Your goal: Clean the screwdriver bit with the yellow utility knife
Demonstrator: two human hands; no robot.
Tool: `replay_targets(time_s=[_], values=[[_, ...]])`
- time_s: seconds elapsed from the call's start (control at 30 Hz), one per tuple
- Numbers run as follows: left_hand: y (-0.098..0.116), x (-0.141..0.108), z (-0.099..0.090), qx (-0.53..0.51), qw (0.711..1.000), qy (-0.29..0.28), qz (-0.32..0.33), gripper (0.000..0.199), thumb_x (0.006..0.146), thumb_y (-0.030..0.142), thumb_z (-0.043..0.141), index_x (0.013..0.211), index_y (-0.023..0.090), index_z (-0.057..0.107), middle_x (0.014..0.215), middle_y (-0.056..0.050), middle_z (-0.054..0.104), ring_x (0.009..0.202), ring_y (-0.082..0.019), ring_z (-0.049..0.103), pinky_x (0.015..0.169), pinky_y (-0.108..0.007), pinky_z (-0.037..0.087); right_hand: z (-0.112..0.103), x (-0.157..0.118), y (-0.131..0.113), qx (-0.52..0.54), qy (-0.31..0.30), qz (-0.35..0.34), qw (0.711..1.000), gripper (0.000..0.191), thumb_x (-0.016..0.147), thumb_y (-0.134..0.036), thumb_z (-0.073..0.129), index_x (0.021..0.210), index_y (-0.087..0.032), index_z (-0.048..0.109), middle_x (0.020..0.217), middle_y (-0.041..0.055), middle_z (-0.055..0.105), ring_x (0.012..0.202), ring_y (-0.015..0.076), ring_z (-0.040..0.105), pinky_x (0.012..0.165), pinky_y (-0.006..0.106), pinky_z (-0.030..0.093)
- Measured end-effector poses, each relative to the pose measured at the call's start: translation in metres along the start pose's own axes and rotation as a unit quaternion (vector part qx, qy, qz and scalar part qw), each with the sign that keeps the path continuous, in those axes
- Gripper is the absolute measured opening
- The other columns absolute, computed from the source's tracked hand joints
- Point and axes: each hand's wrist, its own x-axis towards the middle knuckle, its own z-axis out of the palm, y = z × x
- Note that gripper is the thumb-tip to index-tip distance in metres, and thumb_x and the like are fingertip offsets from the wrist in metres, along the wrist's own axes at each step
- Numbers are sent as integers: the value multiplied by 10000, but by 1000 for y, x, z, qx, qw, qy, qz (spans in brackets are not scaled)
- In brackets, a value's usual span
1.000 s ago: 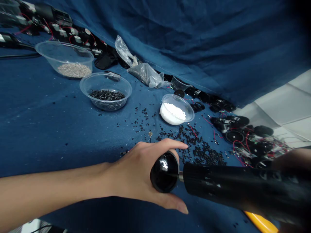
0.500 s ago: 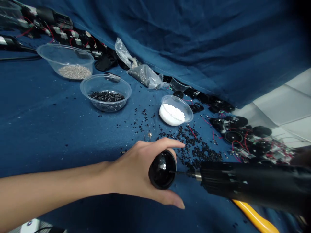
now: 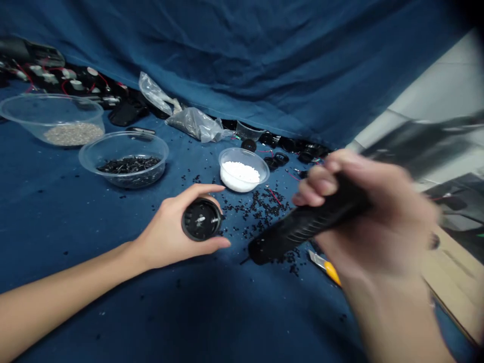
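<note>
My left hand (image 3: 177, 227) is closed around a round black plastic cup-shaped part (image 3: 201, 220), its hollow side turned up toward me. Thumb and forefinger reach past its right edge. On the right, my right hand (image 3: 378, 217), smeared by motion, grips a black electric screwdriver (image 3: 298, 229). Its thin bit points down and left, apart from the black part. Small black pieces (image 3: 260, 206) lie scattered on the blue cloth beyond both hands. A clear bowl of white bits (image 3: 242, 171) stands just past them.
Clear bowls hold black screws (image 3: 128, 164) and silvery small pieces (image 3: 73, 133) at the left. A yellow box cutter (image 3: 330, 272) lies under my right forearm. Plastic bags (image 3: 194, 123) and black parts with red wires line the back edge, before a hanging blue cloth (image 3: 242, 65).
The screwdriver has pulled out of the black part and swung away, and my right hand has come into view holding it. My left hand and the part appear further left and higher.
</note>
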Motion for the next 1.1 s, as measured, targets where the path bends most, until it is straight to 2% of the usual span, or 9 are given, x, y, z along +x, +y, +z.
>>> replay_targets(time_s=[0.1, 0.27, 0.57, 0.77, 0.93, 1.1], values=[[0, 2, 1, 21, 1000, 11, -16, 694, 685, 397, 826, 1264, 189, 505, 944, -28, 697, 836, -186, 661, 814, -305, 525, 7, 14, 23, 93, 11, 36, 995, 167, 729, -194, 679, 615, -188, 558, 563, -49, 506, 519, 74, 499, 516, 227, 431], [2, -1, 5, 56, 998, 11, -14, 642, 688, 321, 821, 1248, 227, 522, 925, 11, 698, 805, -166, 669, 791, -274, 525, -5, 24, 42, 110, 27, 47, 992, 171, 723, -193, 687, 625, -184, 548, 529, -49, 499, 476, 72, 470, 483, 208, 404], [1, 1, 6, 77, 997, 0, 17, 644, 688, 271, 824, 1254, 186, 529, 921, 2, 703, 815, -153, 672, 794, -245, 510, -7, 27, 44, 124, 19, 26, 992, 173, 741, -137, 637, 587, -170, 569, 511, -49, 492, 461, 64, 466, 469, 198, 406], [0, 1, 8, 67, 997, 22, 33, 667, 674, 239, 842, 1258, 122, 540, 905, -25, 705, 825, -150, 665, 856, -252, 490, -11, 28, 45, 118, 2, -8, 993, 223, 763, -84, 615, 559, -158, 561, 502, -56, 497, 449, 60, 467, 445, 199, 419], [-2, 3, 11, 71, 997, 21, 38, 664, 663, 258, 849, 1240, 103, 561, 891, -27, 707, 819, -145, 671, 833, -232, 492, -13, 30, 46, 103, -1, -47, 994, 247, 777, -66, 602, 552, -167, 585, 526, -65, 514, 468, 63, 488, 443, 205, 435], [-1, 3, 12, 88, 995, 29, 43, 651, 667, 262, 838, 1234, 88, 570, 880, -33, 713, 812, -149, 677, 824, -228, 491, -16, 33, 45, 107, 11, -59, 992, 234, 758, -58, 616, 551, -166, 606, 544, -59, 512, 489, 68, 493, 430, 208, 449]])
